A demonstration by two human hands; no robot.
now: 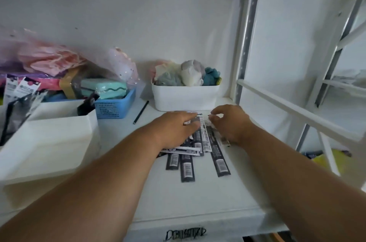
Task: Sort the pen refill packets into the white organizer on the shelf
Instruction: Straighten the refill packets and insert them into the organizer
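1. A white shelf point(198, 192) fills the view, seen from above through a head-worn camera; two bare forearms reach forward over it.
2. A loose pile of pen refill packets point(198, 148) lies in the middle of the shelf. They are long, narrow and dark, with white barcode labels, and they overlap one another at differing angles.
3. The left hand point(174, 129) rests palm down on the left part of the pile, covering several packets. Its fingers point(190, 121) lie fairly straight and flat, pressing on the packets rather than curling round any.
4. The right hand point(229, 123) sits at the right edge of the pile with its fingers point(217, 112) curled. Whether they pinch a packet cannot be told; the spot is blurred.
5. A white organizer point(47, 142) stands at the left of the shelf, well apart from the pile, with dark packets standing in its far left part.
6. Behind it sits a blue basket point(116, 107) holding a mint green case, with pink and clear plastic bags heaped above.
7. A white tub point(186, 95) of crumpled cloth-like items stands just beyond the hands.
8. A dark pencil point(141, 112) lies between the blue basket and the white tub.
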